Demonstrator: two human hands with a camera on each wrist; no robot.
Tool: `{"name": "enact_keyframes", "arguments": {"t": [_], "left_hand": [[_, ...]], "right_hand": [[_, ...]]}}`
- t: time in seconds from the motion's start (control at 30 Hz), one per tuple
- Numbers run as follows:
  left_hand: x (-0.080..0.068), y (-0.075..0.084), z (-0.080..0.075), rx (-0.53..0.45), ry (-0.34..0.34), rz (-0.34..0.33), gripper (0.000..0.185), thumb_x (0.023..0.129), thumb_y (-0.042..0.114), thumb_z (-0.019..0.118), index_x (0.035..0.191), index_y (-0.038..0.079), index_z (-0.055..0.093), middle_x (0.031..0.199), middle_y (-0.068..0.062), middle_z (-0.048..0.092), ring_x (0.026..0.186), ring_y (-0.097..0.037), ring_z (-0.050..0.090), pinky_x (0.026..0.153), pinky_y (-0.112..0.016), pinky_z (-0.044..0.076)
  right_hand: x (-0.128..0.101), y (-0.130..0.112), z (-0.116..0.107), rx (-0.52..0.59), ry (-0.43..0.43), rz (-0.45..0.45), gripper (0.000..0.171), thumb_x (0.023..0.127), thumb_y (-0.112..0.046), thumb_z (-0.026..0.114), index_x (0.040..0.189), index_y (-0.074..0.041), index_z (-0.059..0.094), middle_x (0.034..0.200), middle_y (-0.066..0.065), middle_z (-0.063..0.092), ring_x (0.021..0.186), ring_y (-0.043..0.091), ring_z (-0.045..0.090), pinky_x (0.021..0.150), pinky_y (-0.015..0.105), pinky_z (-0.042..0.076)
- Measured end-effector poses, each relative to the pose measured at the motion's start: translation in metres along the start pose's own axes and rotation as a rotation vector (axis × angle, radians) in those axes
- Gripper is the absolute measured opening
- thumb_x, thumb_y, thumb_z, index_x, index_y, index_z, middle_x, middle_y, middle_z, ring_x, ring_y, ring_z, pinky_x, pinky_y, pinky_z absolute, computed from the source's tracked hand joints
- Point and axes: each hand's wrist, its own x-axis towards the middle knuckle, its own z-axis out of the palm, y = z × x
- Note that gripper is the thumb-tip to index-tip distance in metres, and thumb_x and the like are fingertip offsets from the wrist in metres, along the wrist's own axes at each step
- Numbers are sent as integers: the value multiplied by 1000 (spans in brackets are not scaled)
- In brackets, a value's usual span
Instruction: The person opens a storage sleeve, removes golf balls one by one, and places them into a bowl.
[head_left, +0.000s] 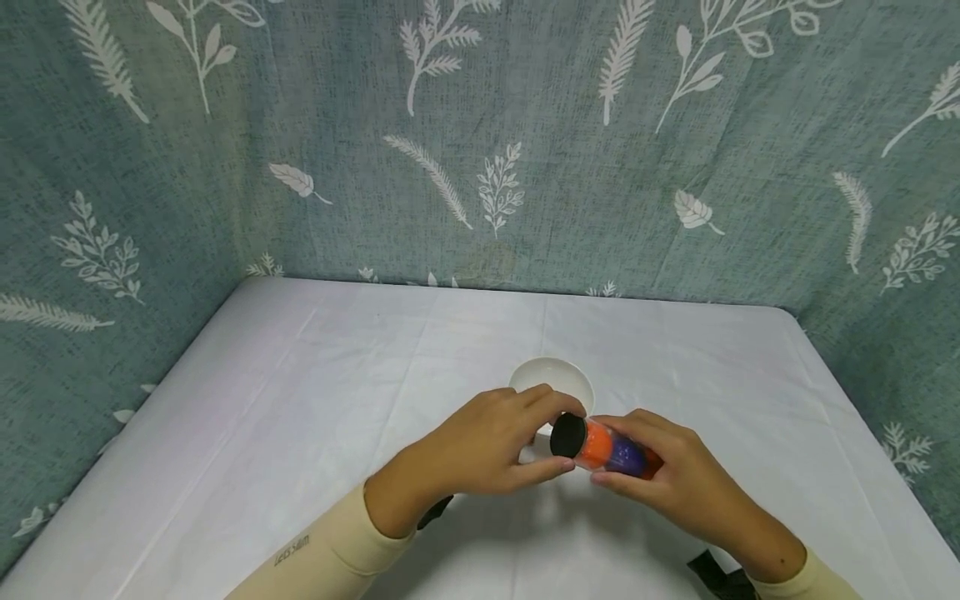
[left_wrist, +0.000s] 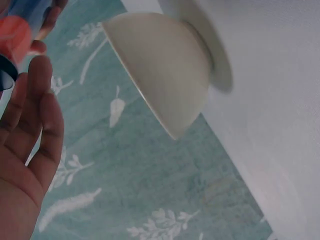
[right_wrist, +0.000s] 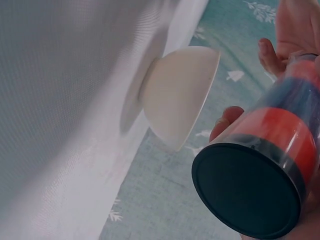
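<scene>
A clear cylindrical container [head_left: 627, 455] with black ends and orange-red and dark blue contents is held in the air between both hands. My right hand [head_left: 678, 467] grips its body, thumb on the near side and fingers on the far side. At the other end, my left hand [head_left: 502, 437] pinches the black cap [head_left: 567, 435] between thumb and fingers. In the right wrist view, the broad black end [right_wrist: 247, 192] of the container faces the camera. Just beyond the hands stands a white bowl [head_left: 553, 375], upright on the table and partly hidden by the left hand.
A white cloth covers the table [head_left: 300, 400]. Green-blue fabric [head_left: 375, 217] with white leaf prints hangs at the back and both sides, along the table's edges. Black straps [head_left: 720, 575] show near the sleeves.
</scene>
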Motion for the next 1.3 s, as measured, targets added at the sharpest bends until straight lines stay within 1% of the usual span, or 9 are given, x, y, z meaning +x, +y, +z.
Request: {"name": "enact_keyframes", "arguments": {"t": [0.1,0.2,0.33,0.43,0.63,0.73,0.93,1.2,1.3], "left_hand": [[0,1,-1,-39,-34,-19,48,95,48,66,132,21,50,107,9,66,72,0,57,70,-14,45],[0,2,-1,-72,-65,-40,50,95,47,65,133,20,48,108,8,65,72,0,58,67,-11,44],[0,2,0,-99,-82,-51,50,96,46,64,134,20,45,110,8,63,72,-2,59,66,-9,42],[1,2,0,-101,-77,-48,50,95,47,64,133,20,46,108,8,63,71,-2,59,65,-9,42],[0,3,1,-89,-76,-62,51,94,49,65,132,20,47,101,10,61,69,4,50,63,-9,40],[0,3,2,-88,-74,-69,52,94,49,65,132,19,47,99,9,61,69,4,49,62,-9,40],[2,4,2,-104,-61,-78,51,94,48,65,130,18,48,94,9,59,69,4,50,61,-9,41],[2,5,1,-124,-59,-83,51,94,48,65,131,17,48,95,9,58,70,1,54,61,-9,42],[0,5,1,-134,-59,-92,51,94,47,66,131,18,47,94,10,57,70,-2,57,61,-10,42]], "right_hand": [[-1,0,1,-4,3,-20,48,80,-29,85,124,-25,67,100,-15,64,81,0,57,64,20,53],[-1,0,0,-16,6,-11,48,80,-32,85,125,-26,68,99,-15,64,80,0,57,64,20,53],[-1,-1,-1,-33,13,4,49,80,-33,84,125,-26,68,99,-15,63,79,0,56,63,19,53],[-1,-3,-2,-36,16,14,49,80,-34,84,126,-26,68,98,-14,63,78,0,56,61,19,52],[-2,-6,-3,-48,16,29,50,80,-35,84,126,-23,69,98,-12,62,76,-1,54,59,19,51],[-2,-6,-2,-52,21,24,50,80,-34,84,126,-23,69,97,-13,62,76,-1,54,59,19,51],[-3,-6,-3,-52,38,4,49,80,-31,85,126,-24,68,97,-13,62,75,-2,53,57,19,50],[-3,-7,-3,-43,35,15,49,80,-32,84,126,-24,68,96,-12,62,74,-1,54,57,19,50],[-3,-7,-3,-36,32,9,50,80,-31,84,127,-24,68,97,-12,62,75,-1,54,57,19,51]]}}
